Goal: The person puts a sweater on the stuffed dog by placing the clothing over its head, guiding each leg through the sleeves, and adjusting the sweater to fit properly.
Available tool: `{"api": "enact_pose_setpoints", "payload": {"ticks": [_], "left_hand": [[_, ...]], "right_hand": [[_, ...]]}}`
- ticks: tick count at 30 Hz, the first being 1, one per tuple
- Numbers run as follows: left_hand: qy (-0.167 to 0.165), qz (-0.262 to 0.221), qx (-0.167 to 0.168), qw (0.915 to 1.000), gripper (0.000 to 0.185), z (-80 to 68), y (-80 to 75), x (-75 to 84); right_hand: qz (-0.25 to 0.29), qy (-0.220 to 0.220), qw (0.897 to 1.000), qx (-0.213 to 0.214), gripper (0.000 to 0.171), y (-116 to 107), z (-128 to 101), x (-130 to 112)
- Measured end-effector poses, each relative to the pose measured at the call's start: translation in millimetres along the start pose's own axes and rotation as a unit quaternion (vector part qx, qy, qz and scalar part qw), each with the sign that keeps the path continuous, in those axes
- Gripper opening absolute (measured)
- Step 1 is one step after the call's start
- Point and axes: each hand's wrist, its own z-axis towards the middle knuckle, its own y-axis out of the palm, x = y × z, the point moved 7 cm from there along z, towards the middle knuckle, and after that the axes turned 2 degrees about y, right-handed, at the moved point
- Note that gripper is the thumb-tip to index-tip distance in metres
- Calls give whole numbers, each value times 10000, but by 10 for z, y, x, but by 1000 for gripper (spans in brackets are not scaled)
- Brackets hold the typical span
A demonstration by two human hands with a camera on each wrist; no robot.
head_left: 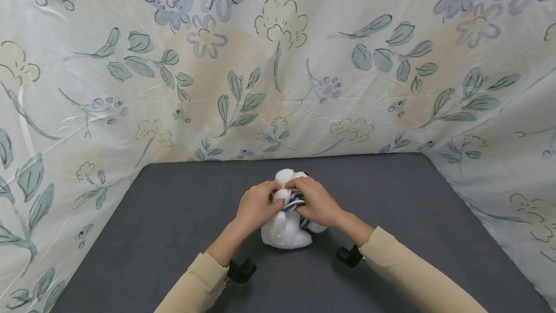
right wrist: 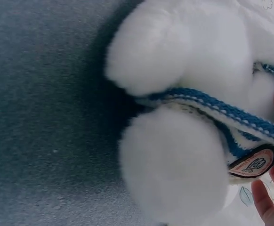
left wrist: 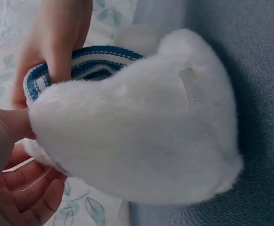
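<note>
White plush toy [head_left: 286, 226] sits upright on the grey desk [head_left: 173, 226], about mid-width and closer to the near edge than the far one. Blue-and-white striped knit scarf [head_left: 294, 201] wraps its neck.

Left hand [head_left: 257, 206]: fingers curled in at the scarf on the toy's left side. In the left wrist view the thumb presses against the fur [left wrist: 141, 136] and the knit band [left wrist: 87, 66] sits right there; looks like a pinch on the scarf edge, though the exact contact is partly hidden.

Right hand [head_left: 316, 202]: fingers curled over the scarf from the other side, gripping the knit. In the right wrist view the fingertips [right wrist: 273, 197] sit beside a round sewn patch [right wrist: 253, 165] on the scarf [right wrist: 221, 110], the band running between the toy's head and body [right wrist: 174, 174].

Handling, my read:
- Toy is light and soft, compresses under any squeeze, so it won't hold its shape as a reference. It'll tip or slide on the desk if pulled from one side only.
- Fur is slick and fluffy, poor for a pinch; fingers sink in.
- Scarf is stretchy ribbed knit, decent friction, the best place to take hold. Grab the band edge, not the patch.
- To steady the body, cup the torso low, near the base.
- Nothing fragile; the worst likely is a stretched scarf or a snagged stitch.

Around it: floral printed sheet [head_left: 278, 62] hung as backdrop behind the far edge and along both sides. Beige sleeves [head_left: 404, 269] on both arms, black wrist mounts [head_left: 241, 270] under each.
</note>
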Motion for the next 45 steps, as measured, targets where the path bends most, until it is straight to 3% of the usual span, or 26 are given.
{"api": "enact_pose_setpoints", "payload": {"ticks": [4,10,16,22,32,40,42,45], "left_hand": [[-160,-187,166,9996,15,0,-3,-97],[-419,-353,336,9979,18,-3,-44,-193],[-485,-481,416,9968,17,-15,-67,-221],[-501,-518,480,9962,17,-19,-84,-238],[-641,-574,404,9955,13,6,-137,-294],[-607,-579,379,9958,14,12,-150,-269],[-610,-578,333,9959,14,8,-154,-252],[-594,-574,248,9963,15,3,-149,-233]], "right_hand": [[-106,-86,9998,168,43,-35,-38,-37],[-515,-989,9921,569,23,-71,-97,-183],[-1089,-1555,9812,351,18,-15,-153,-288],[-1828,-1499,9714,-223,16,53,-172,-310],[-2069,-1411,9668,-505,13,40,-197,-286],[-2074,-1443,9668,-393,7,50,-222,-286],[-2011,-1356,9698,-260,3,35,-209,-290],[-1877,-1118,9758,94,13,-9,-165,-287]]}}
